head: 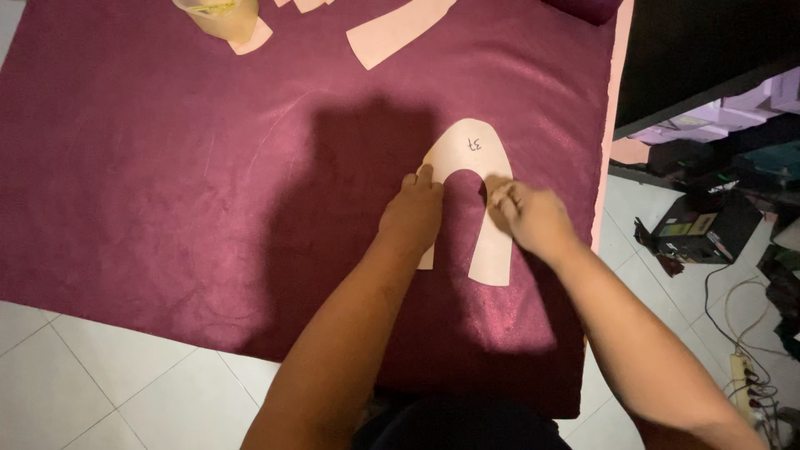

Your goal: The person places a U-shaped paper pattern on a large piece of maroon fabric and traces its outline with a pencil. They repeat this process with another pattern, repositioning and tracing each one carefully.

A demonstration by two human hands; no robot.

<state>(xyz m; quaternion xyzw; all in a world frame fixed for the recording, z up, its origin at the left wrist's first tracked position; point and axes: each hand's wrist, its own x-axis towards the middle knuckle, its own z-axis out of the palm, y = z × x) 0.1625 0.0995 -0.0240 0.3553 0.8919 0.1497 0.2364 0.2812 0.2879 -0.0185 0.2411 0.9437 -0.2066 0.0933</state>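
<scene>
A cream horseshoe-shaped paper pattern (471, 146) lies flat on a wide maroon fabric sheet (167, 167) spread over the floor. My left hand (414, 215) presses down on the pattern's left leg, fingers flat and together. My right hand (531, 218) rests on the right leg near the inner curve, its fingers bunched; whether it pinches a small tool is hidden. The lower end of the right leg (490, 267) shows below my hands.
More cream pattern pieces (392, 32) and a translucent plastic cup (221, 17) sit at the fabric's far edge. White floor tiles (75, 375) show at the near left. At the right are a dark cabinet (700, 50), boxes, cables and a power strip (743, 377).
</scene>
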